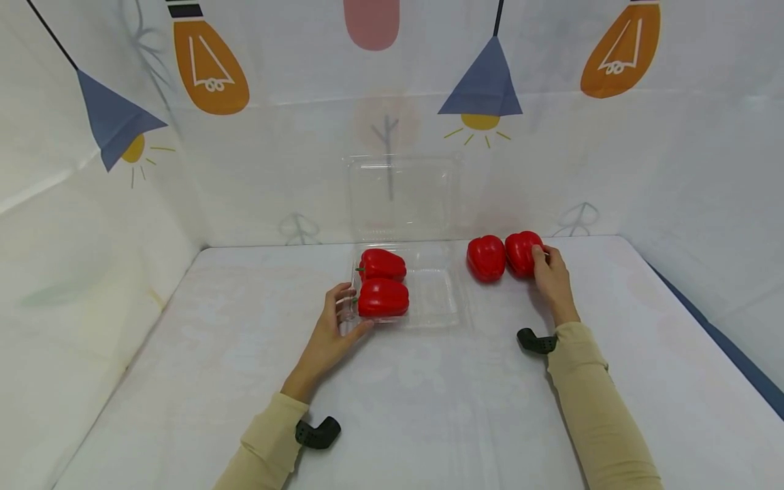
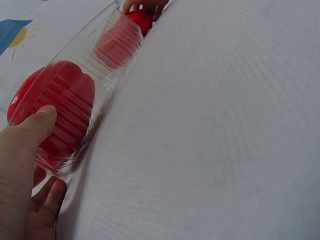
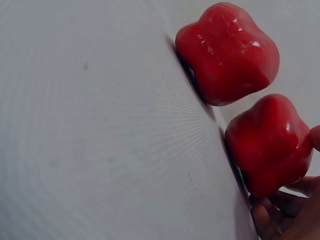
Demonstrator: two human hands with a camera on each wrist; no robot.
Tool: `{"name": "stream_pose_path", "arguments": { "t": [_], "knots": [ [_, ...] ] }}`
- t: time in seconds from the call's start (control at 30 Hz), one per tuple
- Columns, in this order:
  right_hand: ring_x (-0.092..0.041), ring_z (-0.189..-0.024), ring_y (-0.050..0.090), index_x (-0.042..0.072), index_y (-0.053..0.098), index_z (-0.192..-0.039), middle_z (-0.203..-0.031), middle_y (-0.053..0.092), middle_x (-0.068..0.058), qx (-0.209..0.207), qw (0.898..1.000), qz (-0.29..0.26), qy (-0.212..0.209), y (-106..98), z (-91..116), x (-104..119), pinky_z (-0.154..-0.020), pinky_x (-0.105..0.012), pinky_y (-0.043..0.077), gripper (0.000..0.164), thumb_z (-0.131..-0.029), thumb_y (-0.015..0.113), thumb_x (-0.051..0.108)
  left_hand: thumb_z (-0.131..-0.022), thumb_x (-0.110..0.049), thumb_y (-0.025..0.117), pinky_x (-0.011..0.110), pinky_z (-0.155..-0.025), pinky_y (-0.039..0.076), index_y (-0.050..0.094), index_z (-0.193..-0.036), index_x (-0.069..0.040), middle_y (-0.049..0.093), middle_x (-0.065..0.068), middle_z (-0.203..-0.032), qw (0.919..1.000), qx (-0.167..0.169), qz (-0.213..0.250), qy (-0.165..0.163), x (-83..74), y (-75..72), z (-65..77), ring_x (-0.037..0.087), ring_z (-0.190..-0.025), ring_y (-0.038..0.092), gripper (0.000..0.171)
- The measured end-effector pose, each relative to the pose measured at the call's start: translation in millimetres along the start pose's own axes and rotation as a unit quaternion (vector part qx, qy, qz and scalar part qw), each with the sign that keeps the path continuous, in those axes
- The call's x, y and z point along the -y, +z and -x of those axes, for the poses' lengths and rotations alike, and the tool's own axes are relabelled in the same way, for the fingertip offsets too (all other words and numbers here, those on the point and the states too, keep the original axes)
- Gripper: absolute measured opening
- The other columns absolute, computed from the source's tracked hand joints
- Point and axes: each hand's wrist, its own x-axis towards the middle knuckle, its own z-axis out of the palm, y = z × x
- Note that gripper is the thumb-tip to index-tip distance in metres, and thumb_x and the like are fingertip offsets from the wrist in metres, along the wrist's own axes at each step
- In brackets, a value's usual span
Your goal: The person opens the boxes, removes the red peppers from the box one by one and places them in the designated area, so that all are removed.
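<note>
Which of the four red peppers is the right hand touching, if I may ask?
The rightmost pepper, outside the clear container: the right hand touches it and none of the others.

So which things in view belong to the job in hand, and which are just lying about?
Belongs:
transparent container, held by the left hand;
two red peppers inside;
two more peppers outside, one held by the right hand

Only surroundings:
printed backdrop;
white tabletop

You are working at a white-covered table. Near its far edge, a clear plastic container is lying open before you. To the container's right, a red pepper and a second red pepper are resting side by side, directly on the table.
</note>
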Motion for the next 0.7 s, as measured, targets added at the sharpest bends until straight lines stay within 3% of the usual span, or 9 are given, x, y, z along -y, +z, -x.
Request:
{"name": "stream_pose_path", "arguments": {
  "t": [0.7],
  "knots": [
    [-0.038,-0.136,0.033,0.005,0.023,-0.148,-0.150,0.032,-0.023,-0.013,0.999,-0.029,-0.005,-1.0,-0.3,0.5,-0.113,-0.052,0.029,0.069,-0.098,0.025,0.053,-0.081,-0.035,0.073,0.042,-0.100,0.048,0.023,-0.143,-0.022,0.043,0.000,-0.138,1.0000,-0.001,0.001,0.006,0.7,0.2,0.1,0.023,-0.124,0.050,0.081]
  ]
}}
